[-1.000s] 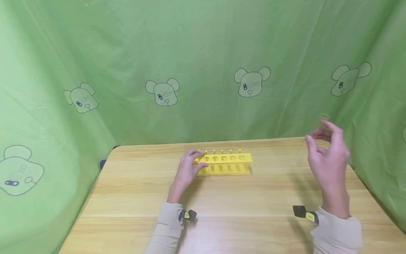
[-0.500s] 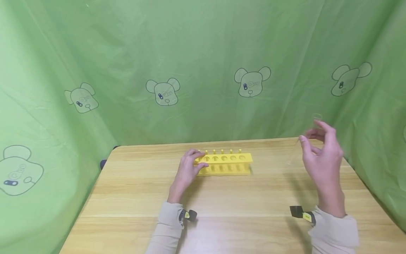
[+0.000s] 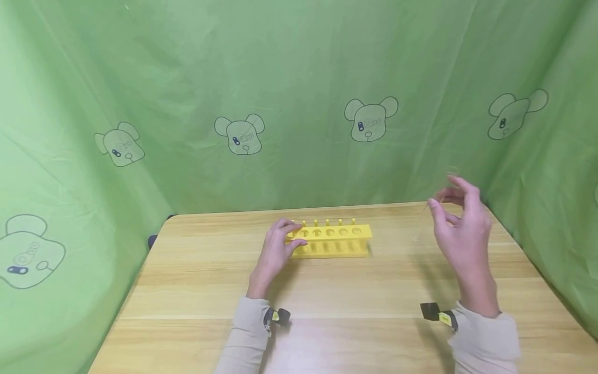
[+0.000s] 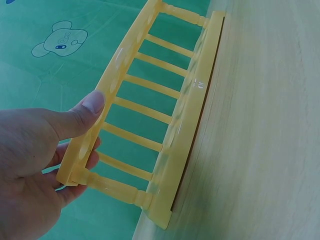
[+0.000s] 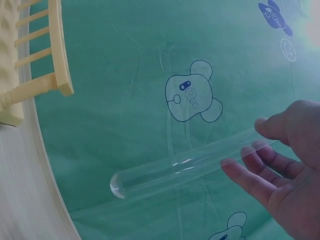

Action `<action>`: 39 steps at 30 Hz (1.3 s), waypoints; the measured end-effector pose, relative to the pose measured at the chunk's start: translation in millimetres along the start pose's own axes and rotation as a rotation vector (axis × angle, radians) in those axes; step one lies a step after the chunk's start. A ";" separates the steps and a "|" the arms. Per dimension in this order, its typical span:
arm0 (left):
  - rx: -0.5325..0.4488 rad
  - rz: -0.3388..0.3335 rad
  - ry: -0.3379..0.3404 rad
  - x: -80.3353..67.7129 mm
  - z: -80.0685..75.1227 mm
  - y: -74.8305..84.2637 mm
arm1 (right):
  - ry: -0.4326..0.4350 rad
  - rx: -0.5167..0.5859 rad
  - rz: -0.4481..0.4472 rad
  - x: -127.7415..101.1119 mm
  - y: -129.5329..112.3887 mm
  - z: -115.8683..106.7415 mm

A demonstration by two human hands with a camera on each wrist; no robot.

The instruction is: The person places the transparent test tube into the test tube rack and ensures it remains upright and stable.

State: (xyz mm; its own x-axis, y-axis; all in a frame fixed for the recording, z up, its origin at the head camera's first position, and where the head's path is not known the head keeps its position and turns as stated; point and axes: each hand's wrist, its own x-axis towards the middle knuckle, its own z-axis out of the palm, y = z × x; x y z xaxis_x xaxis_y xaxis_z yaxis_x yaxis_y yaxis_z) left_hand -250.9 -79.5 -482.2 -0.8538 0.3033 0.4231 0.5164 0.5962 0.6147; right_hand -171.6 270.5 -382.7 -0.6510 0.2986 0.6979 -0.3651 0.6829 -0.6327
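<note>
My left hand [image 3: 276, 248] grips the end of the yellow rack [image 3: 333, 240] on the desk [image 3: 196, 291]; my right hand [image 3: 460, 228] pinches a clear test tube [image 5: 185, 165] above the desk.

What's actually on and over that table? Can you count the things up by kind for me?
Yellow test tube rack, left hand gripping its end: 1
Clear glass test tube, held in the right hand above the table: 1
Wooden table: 1
Hands: 2
Total: 5
</note>
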 end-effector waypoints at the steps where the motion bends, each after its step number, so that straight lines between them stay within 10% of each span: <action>1: 0.000 0.000 0.001 -0.1 -0.2 -0.2 | -0.001 0.002 -0.003 0.0 -0.2 0.7; 39: -0.011 0.004 0.014 0.0 1.4 -0.7 | -0.027 0.088 -0.102 2.2 -6.3 20.7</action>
State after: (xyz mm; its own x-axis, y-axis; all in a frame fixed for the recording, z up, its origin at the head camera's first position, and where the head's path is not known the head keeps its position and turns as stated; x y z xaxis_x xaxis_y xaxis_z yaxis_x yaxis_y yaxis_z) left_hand -251.4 -78.9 -483.5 -0.8510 0.2949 0.4346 0.5203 0.5867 0.6205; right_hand -184.5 253.1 -384.1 -0.6251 0.2119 0.7512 -0.4860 0.6475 -0.5870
